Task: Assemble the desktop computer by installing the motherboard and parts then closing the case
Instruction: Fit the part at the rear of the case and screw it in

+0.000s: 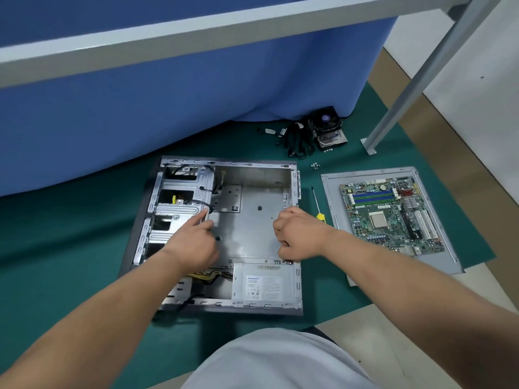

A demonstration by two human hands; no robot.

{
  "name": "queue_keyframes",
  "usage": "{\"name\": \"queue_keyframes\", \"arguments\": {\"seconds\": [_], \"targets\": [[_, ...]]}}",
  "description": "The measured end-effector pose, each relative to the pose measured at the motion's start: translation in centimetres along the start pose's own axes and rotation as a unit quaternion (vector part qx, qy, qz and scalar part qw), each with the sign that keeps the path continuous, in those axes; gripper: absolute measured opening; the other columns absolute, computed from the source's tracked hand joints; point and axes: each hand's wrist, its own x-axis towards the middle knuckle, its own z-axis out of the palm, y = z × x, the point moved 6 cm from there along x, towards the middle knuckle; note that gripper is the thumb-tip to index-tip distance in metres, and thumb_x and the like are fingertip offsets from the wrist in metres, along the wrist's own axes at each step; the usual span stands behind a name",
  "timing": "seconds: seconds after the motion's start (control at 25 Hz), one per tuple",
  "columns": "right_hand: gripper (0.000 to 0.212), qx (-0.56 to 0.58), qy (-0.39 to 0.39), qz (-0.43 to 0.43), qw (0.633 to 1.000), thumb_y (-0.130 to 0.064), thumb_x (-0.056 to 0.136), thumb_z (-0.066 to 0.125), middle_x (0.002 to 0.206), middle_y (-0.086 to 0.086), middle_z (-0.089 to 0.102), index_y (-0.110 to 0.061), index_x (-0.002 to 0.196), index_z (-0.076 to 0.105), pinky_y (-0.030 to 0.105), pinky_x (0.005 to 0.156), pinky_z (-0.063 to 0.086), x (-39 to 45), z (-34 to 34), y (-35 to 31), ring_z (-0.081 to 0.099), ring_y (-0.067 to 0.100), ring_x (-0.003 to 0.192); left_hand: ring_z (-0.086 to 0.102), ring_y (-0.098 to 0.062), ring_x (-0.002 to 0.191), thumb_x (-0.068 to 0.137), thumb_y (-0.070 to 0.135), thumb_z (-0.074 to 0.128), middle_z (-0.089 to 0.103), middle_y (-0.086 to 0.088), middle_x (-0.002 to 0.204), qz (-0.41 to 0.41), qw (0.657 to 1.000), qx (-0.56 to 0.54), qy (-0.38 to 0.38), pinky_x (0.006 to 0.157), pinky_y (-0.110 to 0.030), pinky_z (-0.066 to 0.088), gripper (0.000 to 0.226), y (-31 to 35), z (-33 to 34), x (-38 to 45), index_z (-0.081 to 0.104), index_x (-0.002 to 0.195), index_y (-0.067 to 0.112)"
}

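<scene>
Green mat (70,248) holds open case (224,234); left hand (193,242) points index at drive cage (179,197), right hand (297,237) curled, contents unclear. Motherboard (393,214) right.

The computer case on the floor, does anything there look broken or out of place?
Nothing looks damaged. The case lies open, with the motherboard resting on the side panel beside it and the screwdriver between them, an ordinary mid-assembly layout.
</scene>
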Motion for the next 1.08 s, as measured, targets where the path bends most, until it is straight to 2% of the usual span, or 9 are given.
{"name": "queue_keyframes", "arguments": {"seconds": [0.28, 0.4, 0.48, 0.6, 0.76, 0.88, 1.08], "targets": [[0.032, -0.086, -0.028, -0.063, 0.994, -0.034, 0.085, 0.051, 0.077, -0.010, 0.042, -0.013, 0.072, 0.071, 0.032, 0.113, 0.029, 1.6, -1.8, 0.9, 0.033, 0.014, 0.085, 0.047, -0.016, 0.109, 0.101, 0.046, 0.021, 0.064, 0.013, 0.082, -0.073, 0.995, -0.067, 0.030, 0.126, -0.046, -0.007, 0.058, 1.5, 0.7, -0.9, 0.070, 0.077, 0.026], [0.035, -0.082, -0.037, -0.071, 0.993, -0.034, 0.085, 0.048, 0.080, -0.008, 0.047, -0.013, 0.073, 0.072, 0.034, 0.111, 0.029, 1.1, -1.3, 0.1, 0.037, 0.016, 0.086, 0.048, -0.015, 0.107, 0.097, 0.048, 0.010, 0.064, 0.013, 0.081, -0.066, 0.995, -0.061, 0.049, 0.121, -0.043, -0.015, 0.066, 1.8, 1.1, -1.6, 0.069, 0.077, 0.025], [0.039, -0.078, -0.040, -0.073, 0.993, -0.036, 0.084, 0.043, 0.082, -0.008, 0.049, -0.014, 0.075, 0.074, 0.034, 0.110, 0.030, 0.5, -0.7, -0.5, 0.039, 0.017, 0.088, 0.049, -0.015, 0.108, 0.098, 0.049, 0.012, 0.066, 0.013, 0.083, -0.061, 0.995, -0.057, 0.052, 0.119, -0.042, -0.020, 0.064, 2.1, 1.4, -2.1, 0.068, 0.077, 0.026], [0.039, -0.089, -0.032, -0.079, 0.992, -0.036, 0.086, 0.043, 0.083, -0.007, 0.053, -0.014, 0.077, 0.074, 0.036, 0.110, 0.032, -0.1, -0.3, -0.8, 0.040, 0.017, 0.088, 0.049, -0.014, 0.111, 0.100, 0.050, 0.015, 0.067, 0.013, 0.085, -0.059, 0.995, -0.065, 0.050, 0.123, -0.044, -0.015, 0.062, 2.5, 1.5, -2.3, 0.068, 0.078, 0.026], [0.034, -0.090, -0.036, -0.086, 0.992, -0.045, 0.089, 0.048, 0.094, -0.002, 0.059, -0.016, 0.098, 0.064, 0.036, 0.109, 0.033, 0.0, -0.8, -0.7, 0.047, 0.020, 0.096, 0.049, -0.014, 0.109, 0.102, 0.048, 0.019, 0.066, 0.012, 0.083, -0.058, 0.995, -0.070, 0.047, 0.126, -0.046, -0.007, 0.059, 2.5, 1.4, -2.4, 0.068, 0.079, 0.025], [0.042, -0.121, -0.050, -0.080, 0.988, -0.047, 0.091, 0.044, 0.102, -0.003, 0.063, -0.019, 0.112, 0.065, 0.036, 0.109, 0.033, 0.1, -0.9, -1.1, 0.050, 0.020, 0.104, 0.049, -0.014, 0.107, 0.102, 0.047, 0.022, 0.060, 0.013, 0.077, -0.048, 0.995, -0.077, 0.041, 0.126, -0.047, -0.003, 0.056, 2.4, 1.4, -2.5, 0.066, 0.076, 0.024], [0.045, -0.165, -0.059, -0.066, 0.982, -0.042, 0.093, 0.035, 0.085, -0.007, 0.063, -0.022, 0.090, 0.075, 0.036, 0.099, 0.038, -0.4, -0.2, -2.0, 0.046, 0.018, 0.093, 0.050, -0.012, 0.116, 0.104, 0.052, 0.028, 0.066, 0.012, 0.083, -0.039, 0.995, -0.086, 0.043, 0.125, -0.046, 0.000, 0.056, 2.4, 1.7, -3.2, 0.070, 0.079, 0.024]]}}
